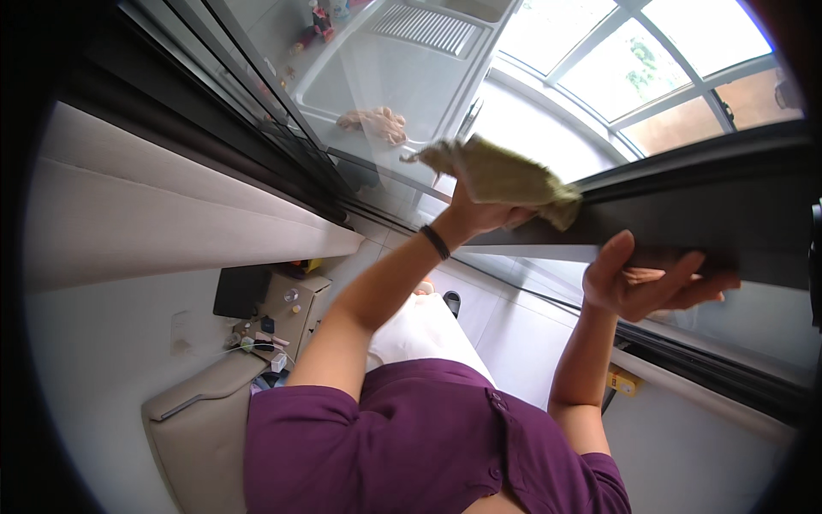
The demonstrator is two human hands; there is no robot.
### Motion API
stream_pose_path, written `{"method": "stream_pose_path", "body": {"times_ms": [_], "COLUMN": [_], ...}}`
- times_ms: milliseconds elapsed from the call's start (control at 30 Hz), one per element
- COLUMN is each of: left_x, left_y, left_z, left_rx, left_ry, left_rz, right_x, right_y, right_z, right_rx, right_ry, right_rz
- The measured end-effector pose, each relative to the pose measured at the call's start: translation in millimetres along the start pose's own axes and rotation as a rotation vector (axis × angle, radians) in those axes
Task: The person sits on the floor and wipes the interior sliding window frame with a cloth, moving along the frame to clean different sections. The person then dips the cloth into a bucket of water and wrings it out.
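A rumpled olive-green cloth [514,173] is in my left hand [478,215], up against a dark door frame [681,212]. The cloth drapes over the fingers and hides most of them. A black band circles that wrist. At the lower edge of the same frame is my right hand [632,286], palm turned up, with its thumb and fingers apart. It overlaps the frame, but whether it presses on it I cannot tell. Clear glass [398,167] stands beyond my left hand.
Behind the glass are a white sink counter [385,70] with a ridged washboard and a crumpled beige cloth [376,123]. A pale curtain [160,205] hangs at left, above a cluttered bedside cabinet [289,308] and a padded headboard [199,424]. A dark slipper [452,302] lies on the tiles.
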State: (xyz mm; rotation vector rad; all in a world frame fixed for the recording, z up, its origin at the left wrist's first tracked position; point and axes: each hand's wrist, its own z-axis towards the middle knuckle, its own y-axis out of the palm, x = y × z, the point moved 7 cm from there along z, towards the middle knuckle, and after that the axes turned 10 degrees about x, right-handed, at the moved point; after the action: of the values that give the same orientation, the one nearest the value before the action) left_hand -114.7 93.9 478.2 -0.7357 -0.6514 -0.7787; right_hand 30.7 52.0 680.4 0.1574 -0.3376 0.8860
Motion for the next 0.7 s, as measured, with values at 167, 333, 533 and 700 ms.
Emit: {"method": "stream_pose_path", "body": {"times_ms": [167,333,533,700], "left_x": [-75,-215,-310,-264], "left_y": [37,113,75,-133], "left_z": [-78,-157,-162,-74], "left_rx": [0.296,1.03,1.056,1.114], "left_ry": [-0.356,-0.878,-0.94,-0.682], "left_rz": [0.526,-0.614,-0.827,0.036], "right_x": [3,-3,2,6], "right_y": [5,8,7,2], "right_z": [-1,0,-5,-11], "right_rx": [-0.062,-0.106,-0.097,-0.105], "right_ry": [0.0,-0.08,-0.054,0.016], "right_rz": [0.058,-0.047,-0.102,-0.154]}}
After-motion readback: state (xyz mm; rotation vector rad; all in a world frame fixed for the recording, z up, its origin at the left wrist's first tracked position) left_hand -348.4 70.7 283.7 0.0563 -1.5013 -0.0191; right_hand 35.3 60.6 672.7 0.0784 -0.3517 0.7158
